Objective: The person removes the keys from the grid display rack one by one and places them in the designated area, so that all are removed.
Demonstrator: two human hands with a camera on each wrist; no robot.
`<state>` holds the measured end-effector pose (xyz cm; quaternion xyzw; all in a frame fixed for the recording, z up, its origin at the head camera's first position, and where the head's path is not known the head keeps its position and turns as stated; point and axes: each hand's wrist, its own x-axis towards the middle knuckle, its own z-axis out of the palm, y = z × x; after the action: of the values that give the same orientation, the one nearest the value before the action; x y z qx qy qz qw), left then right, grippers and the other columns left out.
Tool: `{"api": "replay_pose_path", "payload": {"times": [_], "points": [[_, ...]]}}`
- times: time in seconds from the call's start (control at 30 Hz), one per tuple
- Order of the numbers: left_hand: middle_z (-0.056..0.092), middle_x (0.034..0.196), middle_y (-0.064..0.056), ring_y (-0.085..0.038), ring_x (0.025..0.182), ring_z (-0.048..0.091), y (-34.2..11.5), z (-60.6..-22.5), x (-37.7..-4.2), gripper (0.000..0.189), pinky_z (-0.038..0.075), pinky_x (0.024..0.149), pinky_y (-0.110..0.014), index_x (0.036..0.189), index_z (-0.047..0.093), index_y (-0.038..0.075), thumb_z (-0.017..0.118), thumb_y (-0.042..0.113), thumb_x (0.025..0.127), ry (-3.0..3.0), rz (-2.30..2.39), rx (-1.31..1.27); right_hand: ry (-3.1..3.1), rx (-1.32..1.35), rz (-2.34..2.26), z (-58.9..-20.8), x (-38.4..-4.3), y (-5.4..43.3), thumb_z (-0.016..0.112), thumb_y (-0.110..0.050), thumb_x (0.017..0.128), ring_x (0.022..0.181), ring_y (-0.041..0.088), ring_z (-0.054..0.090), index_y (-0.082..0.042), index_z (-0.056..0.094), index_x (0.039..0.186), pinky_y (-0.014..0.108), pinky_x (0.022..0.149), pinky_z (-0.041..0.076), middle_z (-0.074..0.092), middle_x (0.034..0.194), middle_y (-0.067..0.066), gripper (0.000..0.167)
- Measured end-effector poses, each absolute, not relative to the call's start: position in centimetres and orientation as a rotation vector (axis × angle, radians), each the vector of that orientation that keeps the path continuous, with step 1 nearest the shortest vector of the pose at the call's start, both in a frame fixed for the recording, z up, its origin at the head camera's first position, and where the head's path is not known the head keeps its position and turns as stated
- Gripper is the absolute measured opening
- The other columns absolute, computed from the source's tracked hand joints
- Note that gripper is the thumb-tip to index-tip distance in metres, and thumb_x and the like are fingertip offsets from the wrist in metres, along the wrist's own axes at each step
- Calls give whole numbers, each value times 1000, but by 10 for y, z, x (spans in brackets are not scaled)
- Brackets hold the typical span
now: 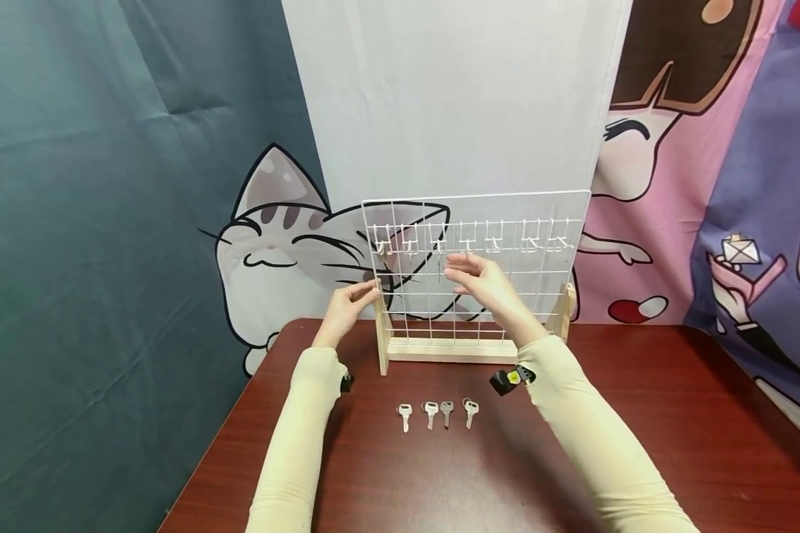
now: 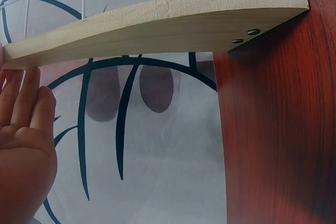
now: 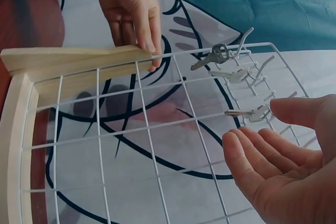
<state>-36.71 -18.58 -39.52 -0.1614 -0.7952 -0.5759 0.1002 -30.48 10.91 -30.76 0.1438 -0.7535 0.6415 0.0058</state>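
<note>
A white wire grid rack with a row of hooks stands in a wooden frame on the table. At its left side, my left hand pinches the upper end of the wooden side post between thumb and fingers. My right hand is in front of the hooks, fingers extended and the palm holding nothing. In the right wrist view, three keys hang from neighbouring hooks: a darker key, a silver key and another key, the last right by my right thumb tip.
Several loose keys lie in a row on the reddish-brown table, in front of the rack. Hooks further right on the grid carry no keys. Printed cloths hang close behind.
</note>
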Motion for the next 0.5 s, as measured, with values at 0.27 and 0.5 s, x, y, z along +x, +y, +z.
{"api": "replay_pose_path", "payload": {"times": [0.27, 0.5], "points": [[69, 126, -13, -28, 119, 64, -185, -395, -367, 39, 46, 107, -41, 131, 68, 6, 71, 25, 97, -2351, -1692, -482, -2353, 462, 2014, -309, -308, 100, 66, -19, 99, 127, 36, 57, 0, 48, 147, 47, 102, 50, 55, 144, 20, 55], [69, 126, -12, -26, 117, 65, -185, -396, -367, 39, 47, 106, -39, 131, 68, 6, 71, 24, 97, -2354, -1678, -476, -2410, 453, 1964, -306, -305, 95, 67, -24, 99, 115, 34, 64, -4, 49, 148, 41, 96, 55, 62, 134, 20, 56]]}}
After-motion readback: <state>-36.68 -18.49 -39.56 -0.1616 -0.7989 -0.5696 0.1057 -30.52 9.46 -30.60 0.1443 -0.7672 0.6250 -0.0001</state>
